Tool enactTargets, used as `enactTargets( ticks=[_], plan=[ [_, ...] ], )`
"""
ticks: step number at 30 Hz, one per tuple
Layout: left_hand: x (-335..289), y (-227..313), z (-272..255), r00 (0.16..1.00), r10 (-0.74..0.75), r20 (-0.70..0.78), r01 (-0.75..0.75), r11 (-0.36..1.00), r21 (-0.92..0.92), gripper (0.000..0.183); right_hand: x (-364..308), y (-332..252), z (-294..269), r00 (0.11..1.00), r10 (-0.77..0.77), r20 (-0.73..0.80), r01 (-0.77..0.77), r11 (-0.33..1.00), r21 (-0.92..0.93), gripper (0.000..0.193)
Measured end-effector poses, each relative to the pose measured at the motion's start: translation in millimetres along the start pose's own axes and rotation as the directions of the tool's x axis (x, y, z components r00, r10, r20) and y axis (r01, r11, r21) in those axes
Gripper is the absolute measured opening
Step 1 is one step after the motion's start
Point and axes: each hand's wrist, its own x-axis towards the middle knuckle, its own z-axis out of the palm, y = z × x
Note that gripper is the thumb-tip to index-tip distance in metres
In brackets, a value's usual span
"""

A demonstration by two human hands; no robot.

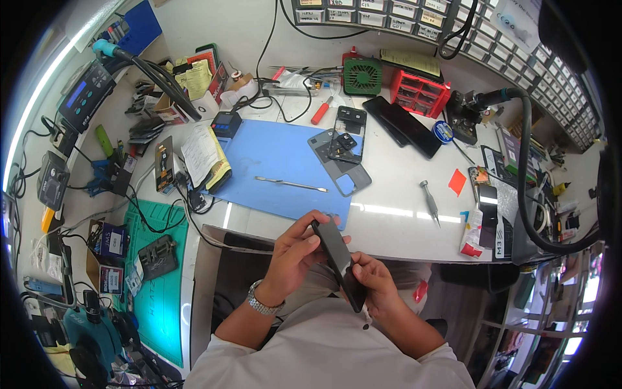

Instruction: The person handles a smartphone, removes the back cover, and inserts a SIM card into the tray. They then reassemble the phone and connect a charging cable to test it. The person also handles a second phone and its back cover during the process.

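A black smartphone (338, 260) is held edge-on over my lap, just below the front edge of the white workbench (395, 220). My left hand (295, 254) grips its upper end with fingers curled over the top; a metal watch sits on that wrist. My right hand (372, 282) holds the lower end from beneath. On the blue work mat (272, 162) lies a thin metal spudger (290, 184). Phone back covers and frames (343, 155) are stacked at the mat's right edge.
A screwdriver (429, 201) and an orange pick (457, 181) lie right of the mat. Two dark phones (405, 126), a red drawer box (419, 91) and a green fan (361, 76) sit at the back. A green mat (162, 285), papers, cables and chargers fill the left side.
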Motion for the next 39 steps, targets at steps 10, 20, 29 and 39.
enactTargets(
  ticks=[10, 20, 29, 39],
  plan=[
    [2.9, -18.4, 4.0, 0.989, 0.118, -0.087, -0.126, 0.988, -0.093, 0.029, 3.1, 12.8, -7.5, 0.997, -0.032, 0.067, 0.027, 0.996, 0.084, 0.023],
    [3.9, -25.7, 0.8, 0.986, 0.101, -0.136, -0.099, 0.995, 0.024, 0.047, 1.9, 10.9, -4.7, 0.993, 0.063, 0.103, -0.079, 0.984, 0.16, 0.034],
    [8.9, -24.7, -10.4, 0.99, 0.137, -0.033, -0.13, 0.98, 0.153, 0.055, 6.9, 15.0, -10.8, 0.974, 0.156, 0.164, -0.205, 0.916, 0.344, 0.037],
    [4.7, -19.2, -1.5, 0.968, 0.236, -0.086, -0.222, 0.963, 0.151, 0.045, 1.6, 16.8, -0.8, 0.997, -0.064, -0.038, 0.063, 0.998, -0.01, 0.029]
  ],
)
